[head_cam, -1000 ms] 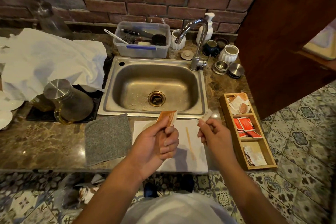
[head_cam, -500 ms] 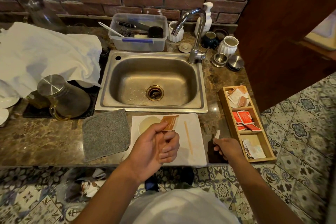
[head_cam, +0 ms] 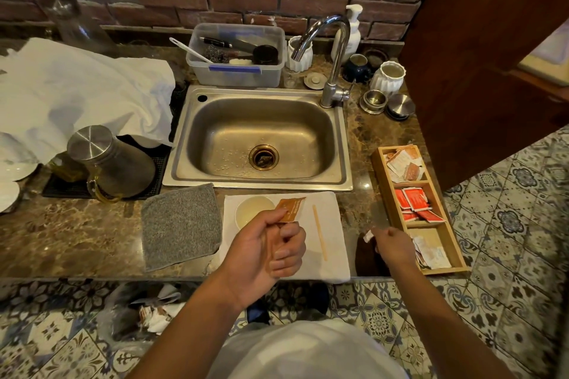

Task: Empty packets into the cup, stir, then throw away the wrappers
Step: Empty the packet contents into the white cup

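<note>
My left hand [head_cam: 268, 251] pinches an orange packet [head_cam: 289, 208] with a torn top, held just right of a white cup [head_cam: 251, 210] of pale liquid. The cup stands on a white cloth [head_cam: 332, 231], and a wooden stir stick [head_cam: 319, 232] lies on that cloth to the right. My right hand [head_cam: 392, 244] hovers over the counter beside the wooden organizer box [head_cam: 381, 191], its fingers closed on a small torn-off wrapper strip [head_cam: 368, 236].
A steel sink [head_cam: 261, 138] with a faucet [head_cam: 334, 64] lies behind the cloth. A grey pad [head_cam: 181, 224] is left of it, a steel-lidded jug [head_cam: 110, 160] further left. The organizer holds orange, red and white packets. A bag of wrappers [head_cam: 147, 314] sits on the floor below.
My right hand moved from beside the packet down and right to the counter near the organizer, carrying the torn strip. The left hand lowered slightly with the packet; the cup came into sight.
</note>
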Demonstrator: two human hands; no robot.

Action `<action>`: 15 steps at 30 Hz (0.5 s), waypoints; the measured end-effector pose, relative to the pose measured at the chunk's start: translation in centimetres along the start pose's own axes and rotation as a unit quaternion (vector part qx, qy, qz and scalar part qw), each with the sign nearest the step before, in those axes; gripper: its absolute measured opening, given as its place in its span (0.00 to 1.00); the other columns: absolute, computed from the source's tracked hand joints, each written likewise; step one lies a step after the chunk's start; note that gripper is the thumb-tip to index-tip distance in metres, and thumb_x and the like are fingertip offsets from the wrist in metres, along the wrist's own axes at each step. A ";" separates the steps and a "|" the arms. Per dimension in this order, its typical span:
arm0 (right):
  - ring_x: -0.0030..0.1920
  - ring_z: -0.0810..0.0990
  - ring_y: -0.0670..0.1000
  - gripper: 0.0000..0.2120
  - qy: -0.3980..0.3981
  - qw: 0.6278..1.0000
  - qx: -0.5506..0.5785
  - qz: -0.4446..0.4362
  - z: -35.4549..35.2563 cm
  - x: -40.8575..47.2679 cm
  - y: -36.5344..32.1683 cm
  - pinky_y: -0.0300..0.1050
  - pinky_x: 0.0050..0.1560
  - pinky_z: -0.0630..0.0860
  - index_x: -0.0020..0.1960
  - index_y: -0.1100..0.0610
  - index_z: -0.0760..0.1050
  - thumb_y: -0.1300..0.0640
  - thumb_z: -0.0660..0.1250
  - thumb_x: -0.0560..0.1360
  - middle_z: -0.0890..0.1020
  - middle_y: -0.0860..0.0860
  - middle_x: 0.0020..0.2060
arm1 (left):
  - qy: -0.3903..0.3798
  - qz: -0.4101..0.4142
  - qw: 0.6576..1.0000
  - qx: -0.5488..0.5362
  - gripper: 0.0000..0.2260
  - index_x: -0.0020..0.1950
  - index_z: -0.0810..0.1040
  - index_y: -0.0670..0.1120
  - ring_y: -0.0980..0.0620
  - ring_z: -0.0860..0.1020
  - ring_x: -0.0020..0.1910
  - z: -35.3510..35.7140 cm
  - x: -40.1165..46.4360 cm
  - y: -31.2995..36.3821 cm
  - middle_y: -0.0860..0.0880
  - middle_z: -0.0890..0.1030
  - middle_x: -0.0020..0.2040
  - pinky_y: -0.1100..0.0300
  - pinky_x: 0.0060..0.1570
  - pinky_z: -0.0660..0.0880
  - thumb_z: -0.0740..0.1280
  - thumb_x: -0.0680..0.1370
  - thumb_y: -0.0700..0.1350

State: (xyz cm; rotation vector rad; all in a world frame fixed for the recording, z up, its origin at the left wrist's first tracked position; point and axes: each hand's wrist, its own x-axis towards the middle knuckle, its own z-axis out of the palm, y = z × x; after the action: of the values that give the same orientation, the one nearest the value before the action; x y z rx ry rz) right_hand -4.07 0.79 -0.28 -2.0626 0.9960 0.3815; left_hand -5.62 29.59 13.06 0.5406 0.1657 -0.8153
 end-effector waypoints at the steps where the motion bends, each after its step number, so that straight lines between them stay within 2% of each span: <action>1: 0.42 0.81 0.58 0.14 -0.018 0.999 0.025 -0.018 -0.3 -0.9 -1.0 0.50 0.42 0.73 0.43 0.57 0.80 0.48 0.66 0.80 0.84 0.59 0.41 | -0.005 -0.004 1.000 -0.001 0.16 0.35 0.68 0.46 0.54 0.55 0.23 0.0 0.0 0.0 0.51 0.66 0.25 0.62 0.22 0.52 0.58 0.81 0.51; 3: 0.41 0.80 0.53 0.08 -0.079 0.991 0.073 -0.079 -1.1 -3.4 -3.7 0.46 0.41 0.74 0.50 0.55 0.82 0.52 0.66 0.81 0.84 0.55 0.42 | -0.022 -0.011 1.000 0.003 0.16 0.35 0.69 0.46 0.55 0.54 0.22 0.0 -0.1 -0.1 0.52 0.63 0.24 0.61 0.23 0.51 0.57 0.81 0.51; 5: 0.37 0.78 0.50 0.07 -0.159 0.966 0.109 -0.170 -2.3 -6.5 -6.9 0.40 0.36 0.73 0.57 0.52 0.83 0.55 0.69 0.80 0.85 0.52 0.41 | -0.040 -0.019 0.999 0.005 0.17 0.34 0.68 0.46 0.55 0.54 0.22 0.2 -0.2 -0.2 0.52 0.61 0.24 0.61 0.22 0.51 0.56 0.81 0.51; 8: 0.36 0.75 0.51 0.15 -0.260 0.907 0.152 -0.293 -4.1 -11.0 -10.8 0.38 0.33 0.72 0.62 0.50 0.82 0.55 0.73 0.76 0.86 0.54 0.40 | -0.072 -0.031 0.997 0.008 0.18 0.34 0.67 0.46 0.55 0.55 0.22 0.5 -0.4 -0.3 0.52 0.62 0.24 0.62 0.21 0.53 0.54 0.82 0.50; 10: 0.36 0.74 0.51 0.19 -0.304 0.872 0.155 -0.352 -4.9 -13.1 -12.4 0.36 0.35 0.73 0.64 0.51 0.82 0.55 0.74 0.73 0.84 0.58 0.41 | -0.087 -0.037 0.995 0.013 0.18 0.34 0.67 0.46 0.55 0.55 0.23 0.6 -0.6 -0.4 0.51 0.60 0.24 0.63 0.21 0.54 0.55 0.82 0.50; 12: 0.39 0.76 0.56 0.18 -0.334 0.846 0.141 -0.390 -5.5 -14.5 -13.3 0.41 0.41 0.76 0.61 0.48 0.84 0.55 0.74 0.72 0.82 0.60 0.41 | -0.098 -0.041 0.994 0.014 0.18 0.33 0.67 0.46 0.55 0.55 0.22 0.7 -0.9 -0.3 0.50 0.60 0.24 0.63 0.20 0.54 0.57 0.81 0.51; 15: 0.46 0.81 0.63 0.14 -0.347 0.830 0.104 -0.424 -5.5 -15.3 -13.7 0.55 0.49 0.81 0.58 0.48 0.85 0.54 0.75 0.72 0.84 0.61 0.45 | -0.117 -0.042 0.992 0.013 0.17 0.33 0.68 0.47 0.55 0.54 0.21 0.9 -1.5 -0.1 0.50 0.60 0.24 0.63 0.20 0.54 0.60 0.81 0.51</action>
State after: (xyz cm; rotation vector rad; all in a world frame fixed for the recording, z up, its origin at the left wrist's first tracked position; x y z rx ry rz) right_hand -3.90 9.67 19.06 -1.7251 -0.3266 0.4565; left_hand -6.81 30.04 14.25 0.4608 -0.0376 -0.9574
